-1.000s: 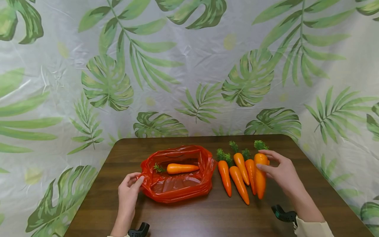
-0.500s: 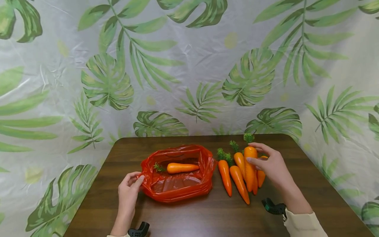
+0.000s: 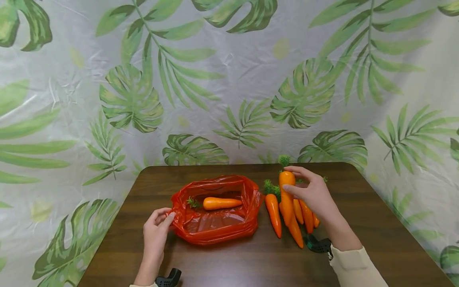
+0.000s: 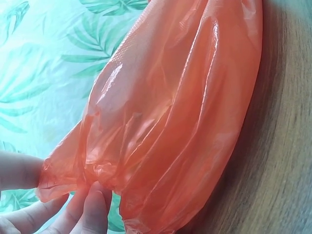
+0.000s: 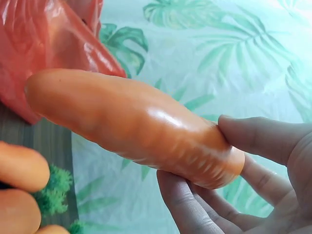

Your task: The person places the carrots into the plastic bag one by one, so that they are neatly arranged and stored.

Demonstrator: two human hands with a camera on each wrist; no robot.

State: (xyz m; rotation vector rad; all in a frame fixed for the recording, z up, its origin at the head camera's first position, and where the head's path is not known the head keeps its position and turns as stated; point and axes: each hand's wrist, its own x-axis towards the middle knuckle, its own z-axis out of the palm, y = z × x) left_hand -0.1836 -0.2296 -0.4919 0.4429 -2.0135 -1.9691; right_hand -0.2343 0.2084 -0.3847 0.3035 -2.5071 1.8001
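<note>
A red plastic bag point(image 3: 218, 235) stands on the table with its mouth spread wide, and one carrot point(image 3: 222, 203) lies inside it. My left hand point(image 3: 156, 227) pinches the bag's left rim; the left wrist view shows the gathered plastic point(image 4: 100, 170) between thumb and fingers. My right hand point(image 3: 315, 193) grips a carrot point(image 3: 287, 195) near its leafy top, raised over the other carrots, tip down. The right wrist view has this carrot point(image 5: 136, 119) between thumb and fingers, with its green top hidden. Several more carrots point(image 3: 273, 215) lie on the table right of the bag, some partly covered.
The dark wooden table point(image 3: 229, 267) has its back edge against a leaf-patterned cloth point(image 3: 244, 79). Black wrist mounts point(image 3: 168, 278) are worn on both arms. The loose carrots lie close beside the bag's right rim.
My right hand has carried its carrot left and slightly up, from the right end of the pile towards the bag. My left hand keeps its place on the bag's rim.
</note>
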